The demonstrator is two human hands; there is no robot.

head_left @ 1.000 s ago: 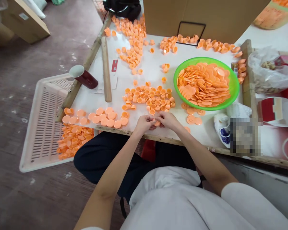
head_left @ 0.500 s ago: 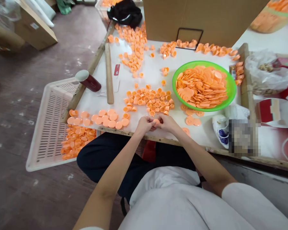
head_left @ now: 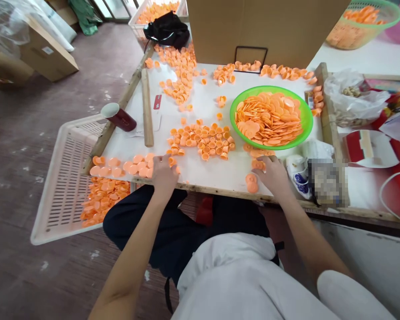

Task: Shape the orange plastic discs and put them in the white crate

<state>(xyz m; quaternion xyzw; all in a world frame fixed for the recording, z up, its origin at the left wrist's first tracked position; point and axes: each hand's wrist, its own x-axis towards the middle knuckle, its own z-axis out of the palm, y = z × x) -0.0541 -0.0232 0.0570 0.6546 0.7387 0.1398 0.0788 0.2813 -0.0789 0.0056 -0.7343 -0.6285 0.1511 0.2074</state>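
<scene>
My left hand (head_left: pixel 165 174) is over the near edge of the table, at the right end of a row of orange discs (head_left: pixel 138 165). Its fingers are apart and partly hide the pieces under them, with an orange cap (head_left: pixel 172 162) showing by the fingertips. On the other side, my right hand (head_left: pixel 272 172) reaches with parted thumb and fingers to a few loose orange discs (head_left: pixel 252 183). Between the hands and farther back lies a cluster of small orange caps (head_left: pixel 205 144). A green bowl (head_left: pixel 235 126) heaped with orange discs stands behind my right hand.
A maroon cup (head_left: pixel 122 119) lies tilted by a wooden stick (head_left: pixel 147 109) on the left. Below the table edge, a white basket (head_left: pixel 58 186) holds orange pieces. A cardboard box (head_left: pixel 253 26) stands at the back. Wooden rails (head_left: pixel 328 102) border the table.
My hands were together at the table edge around an orange piece. They have separated, the left to the row of discs and the right to the loose discs. The view has shifted slightly.
</scene>
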